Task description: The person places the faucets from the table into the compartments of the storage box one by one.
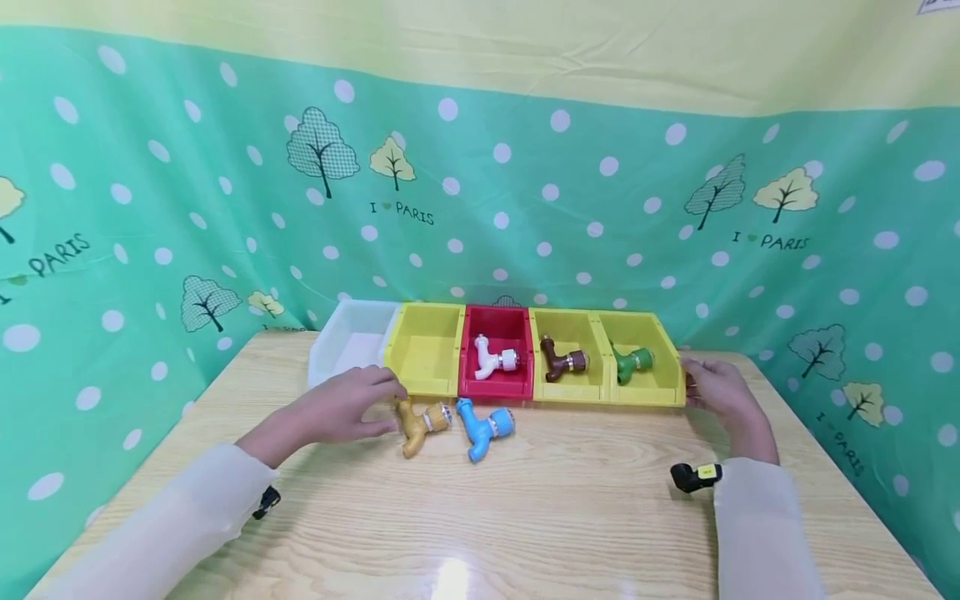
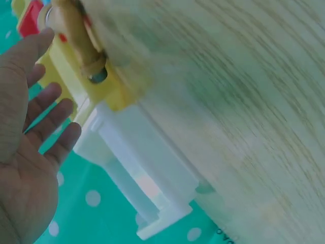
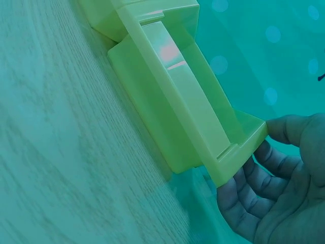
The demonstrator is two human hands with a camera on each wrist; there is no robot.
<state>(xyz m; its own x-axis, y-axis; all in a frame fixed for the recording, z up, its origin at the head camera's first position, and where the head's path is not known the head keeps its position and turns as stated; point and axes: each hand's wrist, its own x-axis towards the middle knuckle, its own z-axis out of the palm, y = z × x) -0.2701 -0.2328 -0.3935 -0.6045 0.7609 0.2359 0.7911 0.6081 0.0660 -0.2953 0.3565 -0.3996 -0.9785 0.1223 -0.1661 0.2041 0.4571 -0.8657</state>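
Note:
My left hand (image 1: 351, 406) is over the table with its fingers loosely spread, its fingertips right at a mustard-yellow tap (image 1: 415, 425). In the left wrist view the thumb lies close beside that tap (image 2: 81, 43), and the other fingers hold nothing. A blue tap (image 1: 482, 427) lies just to its right on the wood. At the row's right end my right hand (image 1: 722, 392) grips the outer wall of the end yellow bin (image 1: 663, 342), with the thumb at the rim and the fingers curled below it in the right wrist view. This bin contains a green tap (image 1: 632, 362).
Left of that bin, the joined row has another yellow bin (image 1: 600, 350) with a brown tap (image 1: 561, 360), a red bin (image 1: 498, 321) with a white tap (image 1: 493, 358), a third yellow bin (image 1: 426, 350) and a white bin (image 1: 356, 342). A patterned green curtain (image 1: 510, 200) hangs behind the wooden table (image 1: 555, 508).

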